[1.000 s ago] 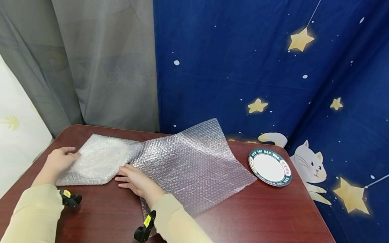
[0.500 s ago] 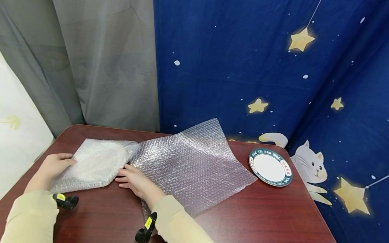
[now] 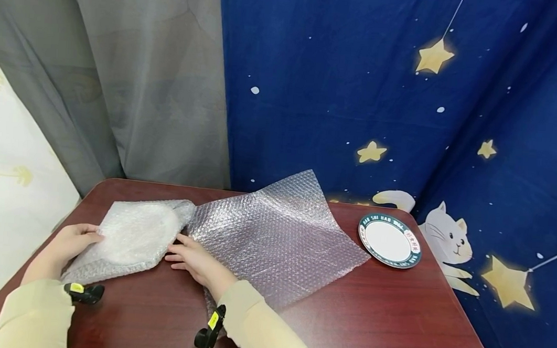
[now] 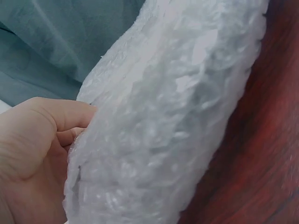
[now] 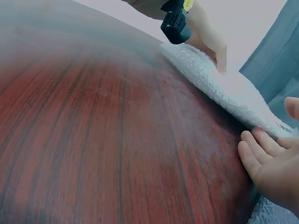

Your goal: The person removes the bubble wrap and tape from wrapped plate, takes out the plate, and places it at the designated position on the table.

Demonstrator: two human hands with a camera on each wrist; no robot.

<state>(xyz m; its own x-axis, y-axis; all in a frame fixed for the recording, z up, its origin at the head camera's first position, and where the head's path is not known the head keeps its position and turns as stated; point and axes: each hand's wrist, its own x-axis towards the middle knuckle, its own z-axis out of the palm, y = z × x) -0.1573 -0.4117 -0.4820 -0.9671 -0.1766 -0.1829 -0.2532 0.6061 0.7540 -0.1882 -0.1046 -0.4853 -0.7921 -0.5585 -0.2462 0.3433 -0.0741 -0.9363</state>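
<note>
A bubble-wrapped plate lies at the left of the table, its round pale form showing through the wrap. My left hand pinches its left edge, thumb on top and fingers partly hidden beneath, as the left wrist view shows. That side is tilted up a little. My right hand touches the near right edge with extended fingers, visible beside the wrap in the right wrist view. Under and beyond the right forearm spreads a loose sheet of bubble wrap, its left end meeting the packet.
On the far right of the brown table sits a plate with a green lettered rim. Grey and blue curtains hang right behind the table. Each wrist wears a black camera mount.
The left hand has drawn the bubble-wrapped plate leftward and toward me, turning it slightly. My right hand has stayed nearly in place, as has the loose sheet.
</note>
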